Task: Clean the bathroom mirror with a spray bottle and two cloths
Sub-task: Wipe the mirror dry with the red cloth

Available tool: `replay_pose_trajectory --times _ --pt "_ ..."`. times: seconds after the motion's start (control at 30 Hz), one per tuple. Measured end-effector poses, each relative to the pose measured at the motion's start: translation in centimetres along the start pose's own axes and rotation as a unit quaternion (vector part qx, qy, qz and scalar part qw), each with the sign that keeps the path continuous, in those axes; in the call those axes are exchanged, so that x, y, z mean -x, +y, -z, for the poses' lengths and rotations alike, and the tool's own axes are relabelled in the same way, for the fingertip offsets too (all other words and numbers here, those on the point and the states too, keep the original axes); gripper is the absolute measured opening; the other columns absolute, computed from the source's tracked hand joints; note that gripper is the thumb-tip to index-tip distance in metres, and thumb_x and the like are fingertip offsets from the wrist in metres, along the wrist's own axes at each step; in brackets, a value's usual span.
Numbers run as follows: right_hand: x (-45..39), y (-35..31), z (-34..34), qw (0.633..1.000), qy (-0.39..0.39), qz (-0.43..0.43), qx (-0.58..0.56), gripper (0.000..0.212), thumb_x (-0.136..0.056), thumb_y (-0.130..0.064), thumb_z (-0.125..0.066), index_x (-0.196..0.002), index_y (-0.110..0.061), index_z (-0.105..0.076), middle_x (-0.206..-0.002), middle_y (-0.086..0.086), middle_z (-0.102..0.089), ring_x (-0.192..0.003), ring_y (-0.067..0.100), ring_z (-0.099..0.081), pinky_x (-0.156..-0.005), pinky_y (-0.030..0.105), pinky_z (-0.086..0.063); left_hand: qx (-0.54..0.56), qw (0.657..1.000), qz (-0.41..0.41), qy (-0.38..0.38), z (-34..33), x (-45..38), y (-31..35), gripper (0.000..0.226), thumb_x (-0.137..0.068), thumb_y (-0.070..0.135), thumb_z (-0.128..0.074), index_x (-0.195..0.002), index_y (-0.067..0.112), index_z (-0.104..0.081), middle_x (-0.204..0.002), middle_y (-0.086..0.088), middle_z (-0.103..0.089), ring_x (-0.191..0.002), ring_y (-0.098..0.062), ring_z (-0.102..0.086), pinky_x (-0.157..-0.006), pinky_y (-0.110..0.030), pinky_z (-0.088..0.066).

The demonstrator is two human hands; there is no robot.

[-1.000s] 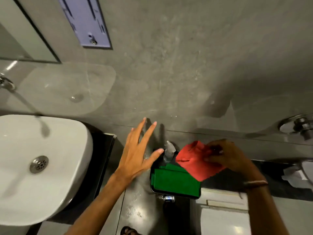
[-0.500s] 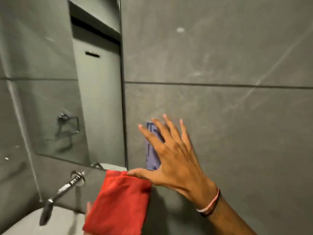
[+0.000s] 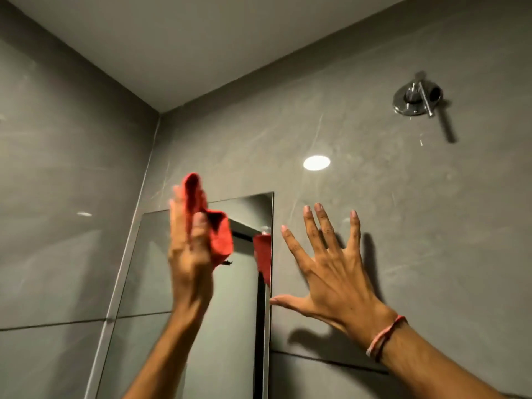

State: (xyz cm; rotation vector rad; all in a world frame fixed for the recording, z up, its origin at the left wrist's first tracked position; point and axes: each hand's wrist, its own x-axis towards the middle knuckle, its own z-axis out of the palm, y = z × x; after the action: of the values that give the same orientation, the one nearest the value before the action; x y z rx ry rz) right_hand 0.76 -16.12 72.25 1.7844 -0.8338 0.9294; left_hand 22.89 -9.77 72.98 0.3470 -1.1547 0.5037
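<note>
While the view tilts up toward the ceiling corner, no brand, label or legible writing shows on any surface. The mirror (image 3: pixel 184 326) occupies the 6 to 7 o'clock part of the frame, set into grey wall tile; its top edge and right edge are visible, its lower part is cut off by the frame bottom.

The left hand (image 3: pixel 190 254) is raised in front of the mirror's upper area, fingers curled around a bunched red cloth (image 3: pixel 214 226) that sticks out above and to the right of the fingers (motion blur softens both, so whether cloth touches glass cannot be told). A red reflection of the cloth shows along the mirror's right edge.

The right hand (image 3: pixel 328 272) is spread wide, fingers splayed, holding nothing; it lies against the tile just beside the mirror's right edge, thumb tip at that edge. A thin red and pink band (image 3: pixel 385 338) circles its wrist.

At 1 o'clock a chrome wall fitting (image 3: pixel 417 99) with a lever projects from the tile. A bright oval light reflection (image 3: pixel 316 163) sits on the tile near frame centre.

Both forearms are cut off at the bottom. The left arm hides part of the mirror's middle.
</note>
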Motion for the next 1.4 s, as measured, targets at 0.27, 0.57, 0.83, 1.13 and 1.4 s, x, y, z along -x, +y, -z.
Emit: replay_pose_trajectory --times 0.27,0.57,0.83,1.13,1.4 --pt "-1.1 1.1 -4.1 0.998 -0.018 -0.015 0.052 0.116 -0.074 -0.097 -0.018 -0.166 -0.028 -0.006 -0.172 0.027 0.013 -0.16 0.047 0.011 -0.119 0.077 0.011 -0.383 0.904 -0.057 -0.18 -8.5 1.0 -7.4 0.067 -0.094 0.054 -0.026 -0.158 0.04 -0.01 -0.172 -0.003 0.001 -0.159 -0.026 0.003 -0.126 -0.059 -0.013" --pt "-2.9 -0.7 -5.5 0.994 0.015 -0.02 0.102 0.105 -0.079 -0.093 -0.012 -0.165 -0.033 -0.004 -0.172 0.028 0.011 -0.161 0.046 0.007 -0.12 0.077 0.007 -0.374 0.915 -0.04 -0.144 -7.0 -4.4 -10.4 0.063 -0.097 0.047 -0.034 -0.158 0.036 -0.018 -0.172 -0.005 -0.008 -0.159 -0.026 -0.005 -0.126 -0.059 -0.015" --pt "-2.8 -0.4 -5.9 0.991 0.045 -0.017 0.125 0.101 -0.082 -0.092 -0.018 -0.164 -0.033 -0.019 -0.172 0.026 -0.009 -0.161 0.045 -0.011 -0.121 0.078 -0.007 -0.377 0.923 0.045 -0.054 1.4 -10.3 -18.3 0.06 -0.094 0.044 -0.033 -0.153 0.045 -0.026 -0.169 -0.008 -0.02 -0.157 -0.027 -0.014 -0.126 -0.055 -0.021" --pt "-2.1 -0.8 -5.9 0.988 0.051 -0.012 0.143 0.096 -0.086 -0.088 -0.008 -0.165 -0.035 -0.011 -0.174 0.025 -0.004 -0.162 0.044 -0.007 -0.121 0.079 -0.006 -0.391 0.889 0.232 0.049 19.9 1.6 -27.8 0.059 -0.098 0.03 -0.03 -0.157 0.029 -0.027 -0.168 -0.014 -0.023 -0.157 -0.03 -0.013 -0.128 -0.044 -0.013" --pt "-2.4 -0.9 -5.8 0.992 0.054 -0.002 0.112 0.099 -0.086 -0.089 -0.015 -0.165 -0.03 -0.017 -0.174 0.025 -0.009 -0.161 0.046 -0.008 -0.119 0.083 -0.009 -0.39 0.802 0.434 0.129 24.2 27.0 -22.0 0.052 -0.104 0.01 -0.038 -0.155 0.01 -0.031 -0.167 -0.021 -0.02 -0.155 -0.037 -0.022 -0.126 -0.048 -0.019"
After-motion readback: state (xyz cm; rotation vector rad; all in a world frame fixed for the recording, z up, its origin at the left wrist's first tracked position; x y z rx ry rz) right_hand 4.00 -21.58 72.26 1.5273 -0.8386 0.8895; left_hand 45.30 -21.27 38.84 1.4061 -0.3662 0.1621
